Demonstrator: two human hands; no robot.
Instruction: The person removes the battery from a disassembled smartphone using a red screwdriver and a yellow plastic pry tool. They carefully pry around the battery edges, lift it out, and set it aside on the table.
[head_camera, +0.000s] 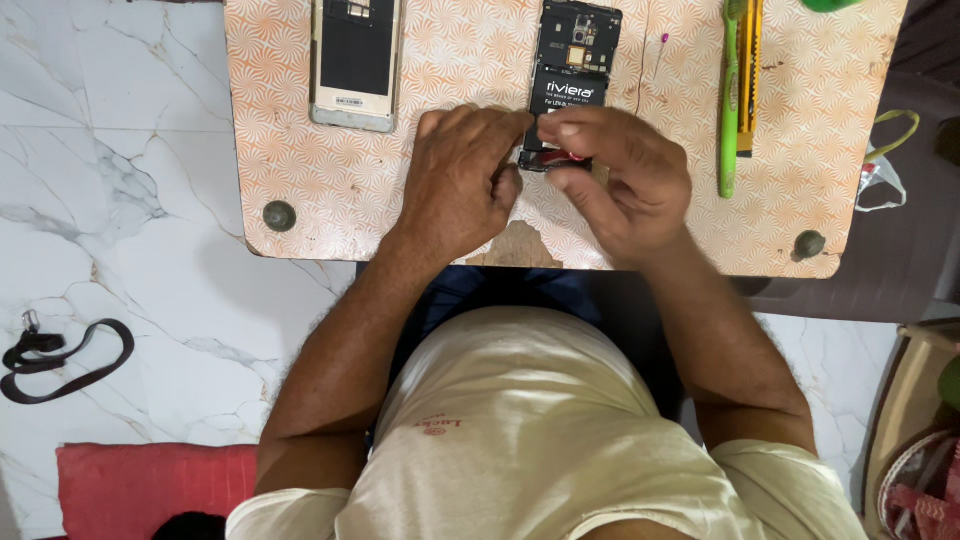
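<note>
One opened phone (572, 80) under both hands (460, 185) (625, 180); fingers seemingly pinch it.

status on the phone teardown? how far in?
Done: the black phone lies face down on the patterned table with its back cover off, battery and board exposed. A second opened phone lies to its left. In hand: the left hand and right hand both work at the black phone's lower end; what the fingers pinch is hidden. Left: the green tool lies untouched, and nothing is closed up.

A cream short-sleeved T-shirt (530, 440) with a small red chest print; bare forearms.
</note>
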